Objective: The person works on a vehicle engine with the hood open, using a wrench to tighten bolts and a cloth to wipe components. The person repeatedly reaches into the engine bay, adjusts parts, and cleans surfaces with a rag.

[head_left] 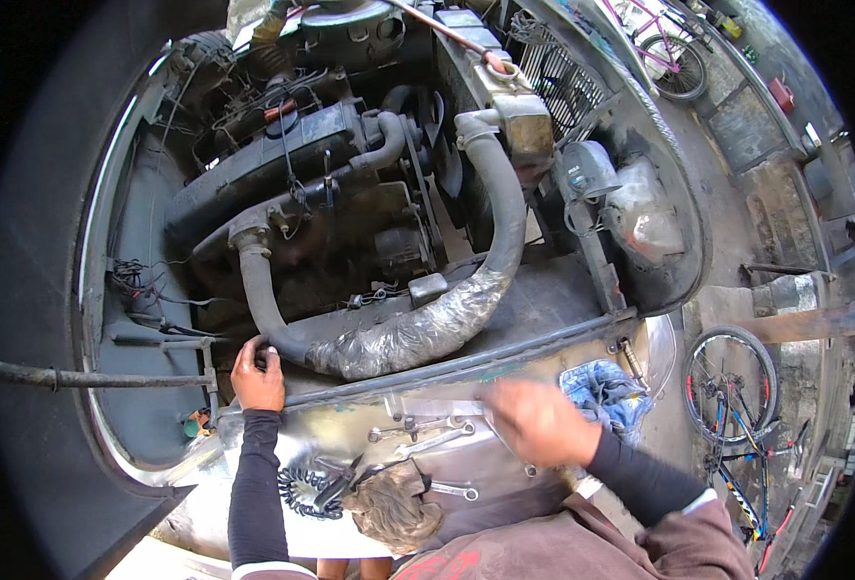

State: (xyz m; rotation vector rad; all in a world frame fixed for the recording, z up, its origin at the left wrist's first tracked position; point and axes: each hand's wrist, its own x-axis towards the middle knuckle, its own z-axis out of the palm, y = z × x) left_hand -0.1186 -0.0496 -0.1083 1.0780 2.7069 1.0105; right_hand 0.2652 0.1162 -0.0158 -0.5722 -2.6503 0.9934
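Brown shirt cloth (514,553) fills the lower edge of the head view, its dark right sleeve (648,478) covering part of the pale metal panel (553,493). Above that sleeve, the right hand (543,422) is blurred; its fingers look bent, but how far they are open, and whether they grip anything, I cannot tell. The left hand (259,375) is at the lower left bend of a big grey hose (403,338), finger and thumb curled close together around something dark; whether that is the hose or a small separate piece is unclear. Silvery wrapping covers the hose's low middle stretch, which lies behind the panel's raised edge (427,372), between engine (273,164) and radiator (527,126). Wrenches (434,438), a coiled black cord (304,493) and a crumpled brownish cloth (398,507) lie on the panel, with a blue rag (604,394) beyond the right hand. A metal bar (108,378) juts in from the left, ending near the left hand. Deep shadow hides much under the engine; a bicycle (732,387) stands well apart at right, and the fisheye rim cuts off the surroundings.
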